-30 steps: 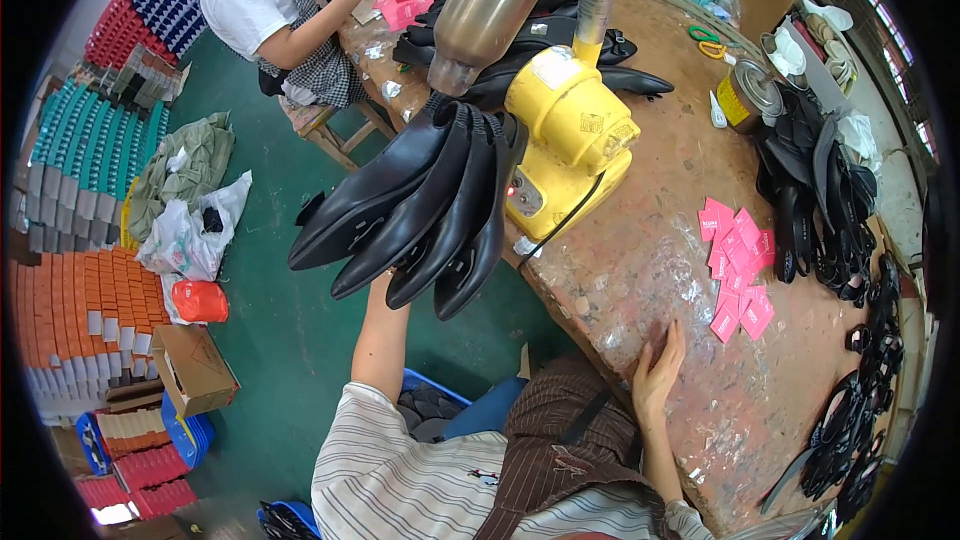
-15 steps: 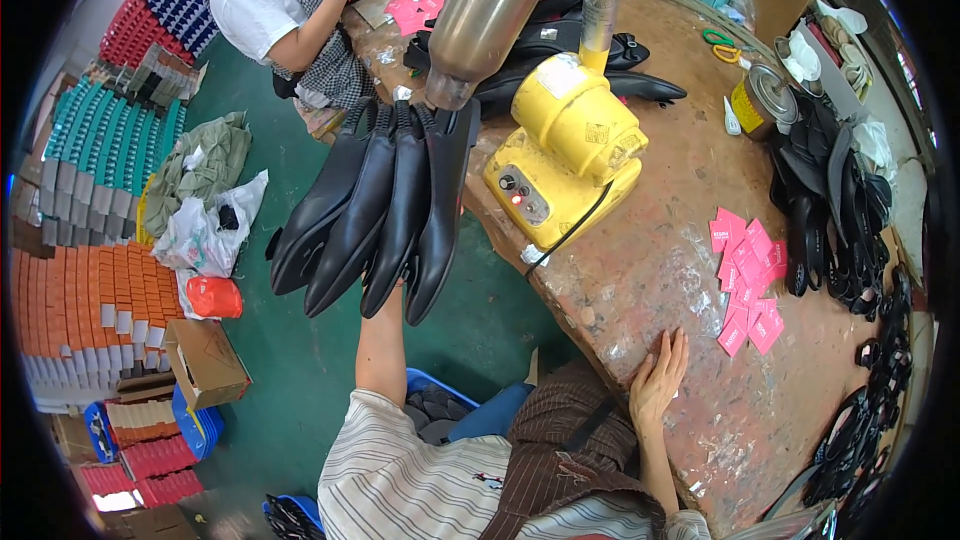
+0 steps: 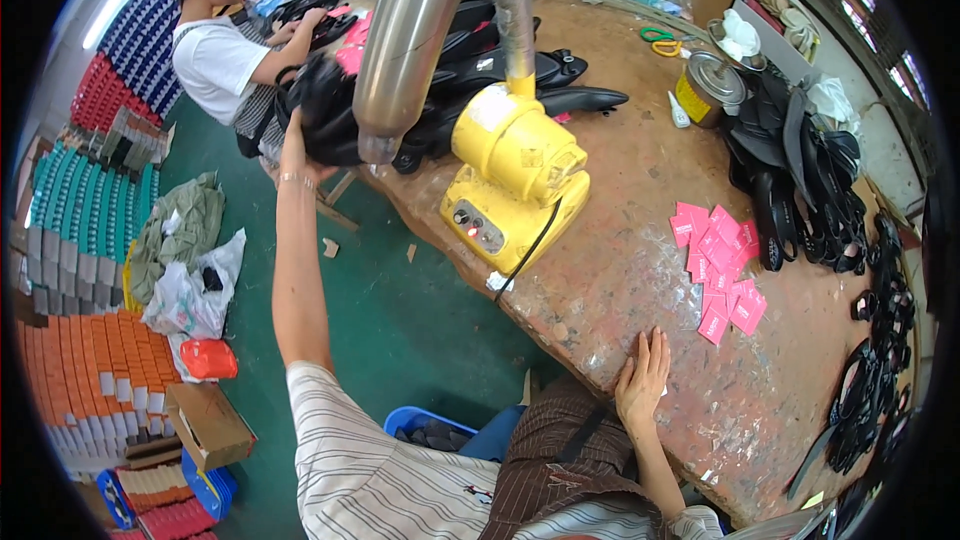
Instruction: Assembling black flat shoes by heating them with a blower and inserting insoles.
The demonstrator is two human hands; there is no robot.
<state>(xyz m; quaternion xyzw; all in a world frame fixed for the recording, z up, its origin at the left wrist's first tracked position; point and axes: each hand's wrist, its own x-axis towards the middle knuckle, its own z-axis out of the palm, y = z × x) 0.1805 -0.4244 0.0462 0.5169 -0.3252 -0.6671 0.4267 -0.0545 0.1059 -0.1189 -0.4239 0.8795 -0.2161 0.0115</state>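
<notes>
My left arm reaches to the far left, out past the table's edge. A bundle of black sandals is in my left hand, closed around it from below; most of the fingers are hidden behind the bundle. The sandals are close to the steel nozzle of a yellow hot-air blower. On the near edge of the worktable, my right hand lies flat with its fingers stretched out, holding nothing.
More black sandals lie behind the blower. Pink cards, a can, green-and-orange scissors and piled black sandals occupy the table's right half. A co-worker stands at far left. A blue basket sits below the table.
My left hand has carried the black sandals away from me and leftward, toward the co-worker's side. My view has shifted; my right hand still rests on the table.
</notes>
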